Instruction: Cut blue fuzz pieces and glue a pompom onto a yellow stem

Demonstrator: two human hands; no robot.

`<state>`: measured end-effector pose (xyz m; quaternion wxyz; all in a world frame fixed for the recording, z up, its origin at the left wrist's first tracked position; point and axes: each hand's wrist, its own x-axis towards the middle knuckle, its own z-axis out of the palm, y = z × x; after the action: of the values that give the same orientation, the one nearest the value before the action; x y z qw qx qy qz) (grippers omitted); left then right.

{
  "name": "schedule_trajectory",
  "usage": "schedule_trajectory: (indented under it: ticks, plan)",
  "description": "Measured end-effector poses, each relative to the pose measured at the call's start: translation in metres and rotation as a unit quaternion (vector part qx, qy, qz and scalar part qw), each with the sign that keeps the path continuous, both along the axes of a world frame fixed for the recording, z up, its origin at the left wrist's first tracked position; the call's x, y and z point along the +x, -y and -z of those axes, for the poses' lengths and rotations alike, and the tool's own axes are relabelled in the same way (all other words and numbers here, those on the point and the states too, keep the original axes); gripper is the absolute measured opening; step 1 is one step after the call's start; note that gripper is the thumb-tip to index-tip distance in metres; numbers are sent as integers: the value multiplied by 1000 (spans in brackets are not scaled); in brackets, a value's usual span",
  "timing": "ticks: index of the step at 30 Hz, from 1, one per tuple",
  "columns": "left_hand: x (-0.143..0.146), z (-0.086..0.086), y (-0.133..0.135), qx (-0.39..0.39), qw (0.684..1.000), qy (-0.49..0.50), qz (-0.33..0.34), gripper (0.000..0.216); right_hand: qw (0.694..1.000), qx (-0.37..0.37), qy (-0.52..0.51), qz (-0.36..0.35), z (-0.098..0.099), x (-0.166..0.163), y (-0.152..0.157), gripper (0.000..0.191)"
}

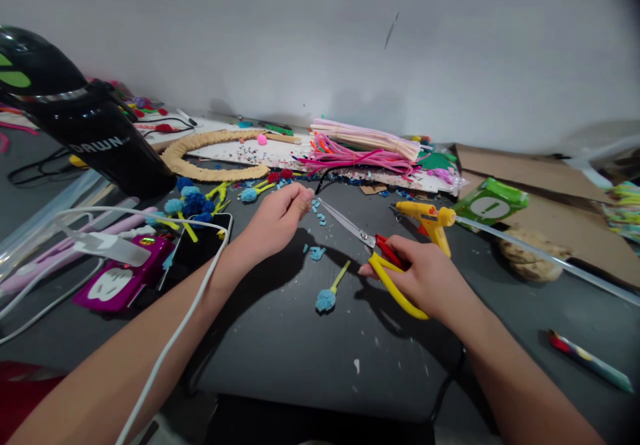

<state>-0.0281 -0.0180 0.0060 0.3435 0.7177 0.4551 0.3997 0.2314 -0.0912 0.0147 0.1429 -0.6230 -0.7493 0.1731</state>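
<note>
My right hand [425,278] grips a pair of scissors [370,237] by their red and yellow handles, with the blades pointing up and left. The tips lie close by the fingertips of my left hand [287,218]. Thumb and fingers of that hand are pinched together; what is between them is too small to make out. Small light-blue scraps [317,253] lie on the table below the blades. Nearer to me rests a light-blue fluffy flower [326,299] with a yellow-green stem, apart from both hands.
A yellow glue gun [427,218] and a green box [493,201] are at right. Bundled pipe cleaners [365,148] lie at the back by a tan wrapped ring [183,151]. A black bottle [110,131], purple power adapter [125,271], white cable [200,291] and blue flowers [197,205] occupy the left.
</note>
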Motion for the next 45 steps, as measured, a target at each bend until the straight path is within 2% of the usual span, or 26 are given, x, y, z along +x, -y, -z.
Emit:
schedule_trajectory:
  ticks: [8, 16, 24, 31, 45]
  plan:
    - [0, -2, 1, -9, 999, -31, -34, 43, 1000, -2, -1, 28, 1, 0, -2, 51]
    - [0, -4, 2, -2, 998, -35, -45, 44, 1000, 3, 1, -3, 4, 0, 0, 47]
    - [1, -4, 1, -6, 997, -37, -68, 44, 999, 15, 38, 8, 6, -1, 1, 48]
    - [1, -1, 0, -26, 997, -19, -64, 45, 996, 42, 73, 10, 5, -3, 1, 52]
    - [0, -2, -1, -12, 998, -37, -58, 44, 996, 32, 83, 10, 1, -4, 2, 53]
